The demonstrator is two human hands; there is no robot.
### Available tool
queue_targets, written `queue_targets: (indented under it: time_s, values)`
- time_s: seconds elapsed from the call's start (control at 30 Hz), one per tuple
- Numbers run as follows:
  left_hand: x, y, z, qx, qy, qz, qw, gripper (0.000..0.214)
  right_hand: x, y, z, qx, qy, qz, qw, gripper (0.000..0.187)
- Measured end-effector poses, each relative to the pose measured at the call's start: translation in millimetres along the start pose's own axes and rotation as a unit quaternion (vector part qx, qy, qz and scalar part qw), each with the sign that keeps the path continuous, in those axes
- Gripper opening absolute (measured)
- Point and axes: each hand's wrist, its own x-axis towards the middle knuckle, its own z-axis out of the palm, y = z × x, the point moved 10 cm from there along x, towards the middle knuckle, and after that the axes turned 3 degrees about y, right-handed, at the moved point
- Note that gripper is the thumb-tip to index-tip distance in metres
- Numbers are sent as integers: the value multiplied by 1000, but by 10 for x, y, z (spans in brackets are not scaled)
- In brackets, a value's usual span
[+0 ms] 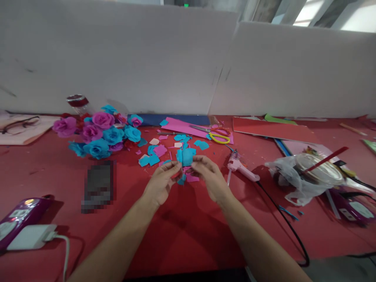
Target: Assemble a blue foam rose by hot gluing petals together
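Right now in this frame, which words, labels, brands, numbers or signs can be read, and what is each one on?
None can be read.
Green lit mark above the white panel: too small to make out.
Purple power strip at left, pink glue gun: no legible lettering.

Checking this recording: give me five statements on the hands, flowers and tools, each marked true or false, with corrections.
1. The left hand and right hand both have fingertips at blue paper. True.
2. Every flower in the bunch is blue. False: the paper flowers also include pink and red ones.
3. The scissors, with one yellow and one red handle loop, lie partly over pink paper. True.
4. The left hand grips the glue gun. False: the glue gun lies on the red table, beyond the right hand's outer side.
5. The plastic bag is to the right of the glue gun. True.
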Motion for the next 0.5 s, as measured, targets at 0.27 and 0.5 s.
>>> queue_targets:
  time_s: [0.27, 0.5]
  values:
    - [21, 66, -79, -50, 36, 30, 998, 21, -79, 96, 139, -167, -20, -46, 985, 10]
    - [27, 163, -101, -21, 32, 72, 997, 19, -122, -75, 57, -222, 40, -101, 969, 19]
